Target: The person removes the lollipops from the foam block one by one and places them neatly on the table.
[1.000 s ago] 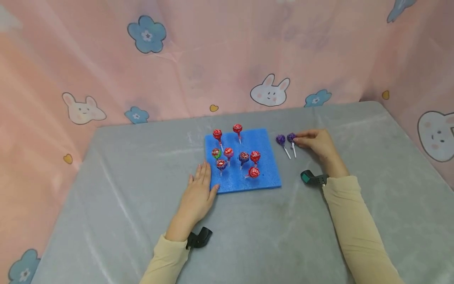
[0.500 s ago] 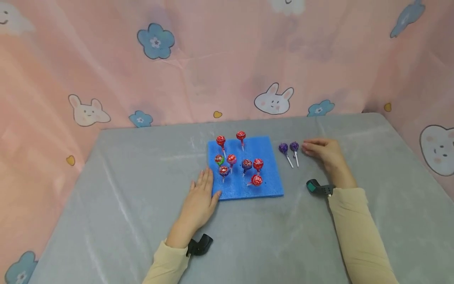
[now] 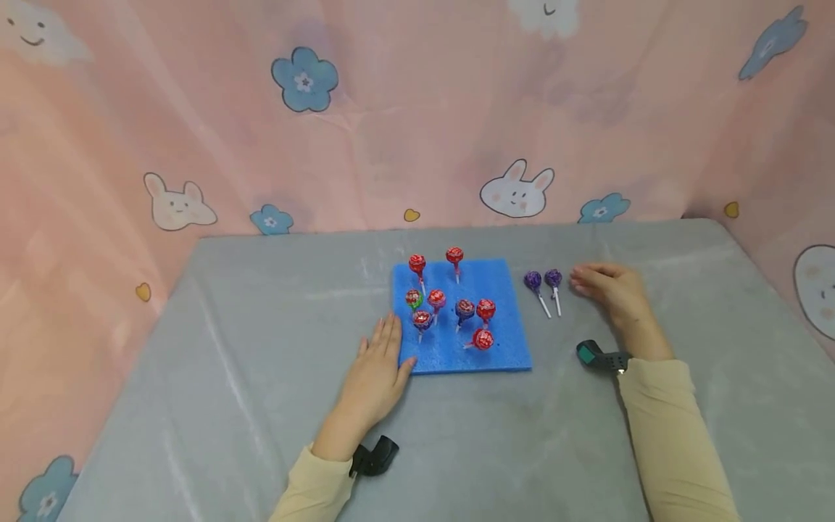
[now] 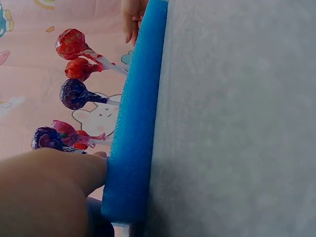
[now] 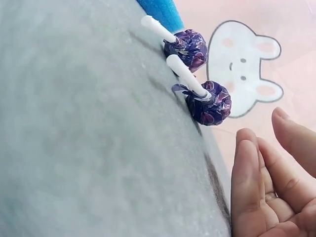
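Observation:
My left hand [image 3: 375, 373] lies with straight fingers along the left edge of a blue foam board [image 3: 450, 361], its thumb at the front left corner. Several wrapped lollipops stand stick-down in the board, among them a red one [image 3: 454, 255] at the back and a dark blue one [image 3: 464, 309]. A red lollipop [image 3: 482, 338] near the front leans well over. Two purple lollipops, a left one [image 3: 533, 281] and a right one [image 5: 210, 103], lie on the table right of the board. Just right of them rests my right hand [image 3: 609, 290], fingers loosely bent, holding nothing, apart from the candy.
A grey cloth [image 3: 228, 377] covers the table. Behind it hangs a pink curtain [image 3: 391, 130] printed with rabbits and flowers, reaching the back edge. Each wrist wears a black camera mount, the right one [image 3: 596, 357] near the table surface.
My right hand has let go of the right purple lollipop and drawn a little to the right. The two purple lollipops lie side by side. My left hand stays on the board while the head view shifts.

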`<action>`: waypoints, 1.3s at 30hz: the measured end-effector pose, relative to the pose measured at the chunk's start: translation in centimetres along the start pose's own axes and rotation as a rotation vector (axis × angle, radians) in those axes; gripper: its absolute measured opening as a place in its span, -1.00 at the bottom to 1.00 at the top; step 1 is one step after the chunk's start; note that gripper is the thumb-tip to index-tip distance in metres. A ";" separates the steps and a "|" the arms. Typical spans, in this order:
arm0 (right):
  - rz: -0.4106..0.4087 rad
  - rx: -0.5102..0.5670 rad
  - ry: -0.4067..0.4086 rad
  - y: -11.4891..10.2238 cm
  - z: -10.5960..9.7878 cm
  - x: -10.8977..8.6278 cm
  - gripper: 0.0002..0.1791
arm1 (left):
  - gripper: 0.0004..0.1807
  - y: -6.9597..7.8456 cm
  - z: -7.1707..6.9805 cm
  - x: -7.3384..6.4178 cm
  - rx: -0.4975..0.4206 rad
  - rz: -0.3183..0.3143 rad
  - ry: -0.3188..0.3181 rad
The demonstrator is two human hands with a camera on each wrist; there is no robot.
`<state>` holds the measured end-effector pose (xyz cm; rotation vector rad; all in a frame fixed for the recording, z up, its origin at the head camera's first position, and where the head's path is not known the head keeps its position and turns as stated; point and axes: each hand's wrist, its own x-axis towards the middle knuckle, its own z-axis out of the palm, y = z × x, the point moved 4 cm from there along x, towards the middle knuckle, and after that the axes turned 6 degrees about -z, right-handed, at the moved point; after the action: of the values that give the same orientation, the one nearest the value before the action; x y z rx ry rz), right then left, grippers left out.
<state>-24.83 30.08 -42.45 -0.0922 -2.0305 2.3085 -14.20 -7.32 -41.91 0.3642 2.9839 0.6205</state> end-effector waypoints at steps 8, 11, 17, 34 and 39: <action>0.037 0.045 0.029 -0.8 0.2 -0.2 -0.95 | -0.29 0.1 0.0 0.1 0.008 0.000 0.003; 0.016 0.074 0.030 -1.2 0.3 -0.8 -0.95 | -0.29 0.2 0.2 -0.3 0.001 0.004 0.001; -0.033 0.068 0.003 -3.3 1.3 -2.1 -0.95 | -0.29 0.3 0.4 -0.8 0.001 0.010 -0.016; -0.151 -0.063 -0.317 -5.5 9.8 -2.4 -0.85 | -0.28 -0.1 -1.1 1.3 0.008 -0.025 -0.055; -0.186 -0.170 -0.363 -4.9 10.5 -3.5 -0.75 | -0.28 0.4 -0.7 0.4 0.014 -0.005 -0.041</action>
<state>-22.21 19.97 -36.27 0.5217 -2.2769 2.1597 -14.59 -7.13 -41.06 0.3658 2.9505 0.5847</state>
